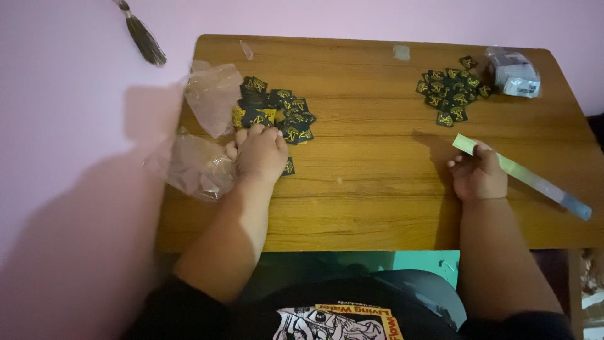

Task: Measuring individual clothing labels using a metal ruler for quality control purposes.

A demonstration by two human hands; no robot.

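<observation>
While the left hand (260, 154) rests knuckles-up at the near edge of a heap of small black tags w/ yellow marks (275, 115), its fingers are curled down onto the closest tags; whether any tag is actually pinched I can't tell. 1 tag (289, 166) lies apart, just beside that hand. The right hand (479, 175) is closed around a long pale strip (522, 176), gripping near its far end, the rest running toward the table's right edge. Judging by this, the step looks like picking tags off the left heap; the next move calls for separating 1 tag cleanly from its neighbours. Crumpled clear plastic bags (200, 162) crowd the left hand's outer side. Well apart, at the far right, sit a 2nd tag pile (452, 91) and a wrapped grey packet (514, 73) on the wooden table (377, 208).
</observation>
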